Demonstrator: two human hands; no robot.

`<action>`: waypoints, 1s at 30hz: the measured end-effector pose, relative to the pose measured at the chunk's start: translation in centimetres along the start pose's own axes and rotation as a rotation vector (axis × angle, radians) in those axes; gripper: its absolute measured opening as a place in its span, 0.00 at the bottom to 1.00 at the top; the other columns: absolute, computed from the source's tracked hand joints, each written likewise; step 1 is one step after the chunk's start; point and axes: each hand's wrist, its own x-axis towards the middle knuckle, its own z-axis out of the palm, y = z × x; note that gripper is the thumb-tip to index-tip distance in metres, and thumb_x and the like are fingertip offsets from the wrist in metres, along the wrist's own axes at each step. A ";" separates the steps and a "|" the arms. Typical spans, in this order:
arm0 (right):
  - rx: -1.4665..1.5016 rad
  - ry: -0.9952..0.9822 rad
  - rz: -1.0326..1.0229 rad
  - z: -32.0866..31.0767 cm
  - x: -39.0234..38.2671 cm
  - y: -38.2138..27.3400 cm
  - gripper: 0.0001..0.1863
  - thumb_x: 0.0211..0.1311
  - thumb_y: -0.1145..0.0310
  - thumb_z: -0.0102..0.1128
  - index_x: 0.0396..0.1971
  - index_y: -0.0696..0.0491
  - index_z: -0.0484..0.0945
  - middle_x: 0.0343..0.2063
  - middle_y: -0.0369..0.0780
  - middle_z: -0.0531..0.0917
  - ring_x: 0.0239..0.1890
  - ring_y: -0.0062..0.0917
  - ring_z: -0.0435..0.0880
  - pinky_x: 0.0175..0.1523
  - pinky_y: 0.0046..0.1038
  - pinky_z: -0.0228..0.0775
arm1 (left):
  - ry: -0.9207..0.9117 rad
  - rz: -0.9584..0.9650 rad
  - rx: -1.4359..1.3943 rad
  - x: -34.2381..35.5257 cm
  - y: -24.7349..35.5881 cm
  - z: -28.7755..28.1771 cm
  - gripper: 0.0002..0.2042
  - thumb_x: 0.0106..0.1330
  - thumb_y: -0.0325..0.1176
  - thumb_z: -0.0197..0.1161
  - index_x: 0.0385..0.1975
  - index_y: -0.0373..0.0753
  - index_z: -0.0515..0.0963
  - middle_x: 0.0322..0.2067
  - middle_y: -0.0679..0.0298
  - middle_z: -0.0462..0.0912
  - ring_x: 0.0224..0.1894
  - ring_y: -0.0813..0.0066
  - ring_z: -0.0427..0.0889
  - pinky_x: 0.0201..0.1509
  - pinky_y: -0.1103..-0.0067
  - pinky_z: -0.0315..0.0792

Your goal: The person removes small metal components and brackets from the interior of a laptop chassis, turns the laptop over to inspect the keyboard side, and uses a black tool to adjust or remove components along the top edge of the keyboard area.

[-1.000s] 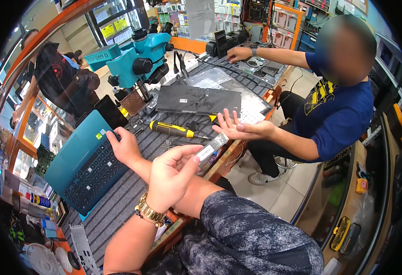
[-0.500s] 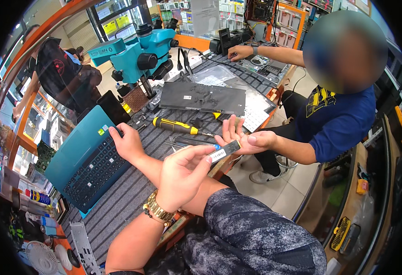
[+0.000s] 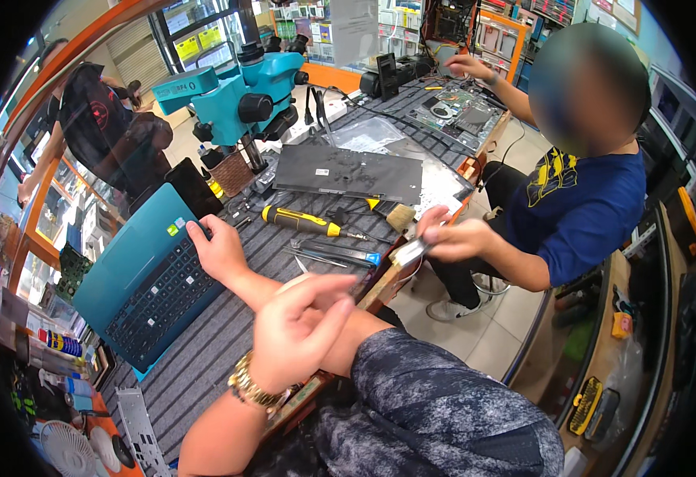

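Note:
My left hand [image 3: 300, 330], with a gold watch [image 3: 251, 385] at its wrist, hovers over the near table edge with nothing in it, thumb and fingers apart. Reaching across beneath it, my right hand [image 3: 222, 250] grips the edge of a blue-green laptop [image 3: 117, 262], thumb on the palm rest. The laptop is tilted, its black keyboard [image 3: 157, 298] facing me. To the right, a co-worker's hand [image 3: 463, 238] pinches a small flat module [image 3: 410, 253], blurred by motion. The co-worker's other hand [image 3: 467, 67] is raised above an opened laptop base [image 3: 459, 115].
A teal microscope [image 3: 245, 95] stands at the back. On the grey ridged mat lie a black bottom cover [image 3: 348, 172], a yellow-black screwdriver [image 3: 300, 221], tweezers [image 3: 316, 258] and a brush [image 3: 400, 216]. A metal plate [image 3: 141, 429] and small fan [image 3: 67, 449] are at lower left.
The small module has passed from my left hand to the co-worker's, and my left hand has drawn back left. The co-worker's far hand has lifted. My right hand still holds the laptop.

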 end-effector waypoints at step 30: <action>-0.015 0.032 -0.051 0.0 0.0 0.5 0.20 0.86 0.58 0.70 0.37 0.60 0.85 0.23 0.39 0.84 0.26 0.21 0.78 0.35 0.35 0.71 | 1.130 -0.326 0.294 -26.2 -18.3 -32.2 0.32 0.94 0.43 0.61 0.89 0.33 0.64 0.83 0.50 0.73 0.81 0.65 0.74 0.86 0.69 0.64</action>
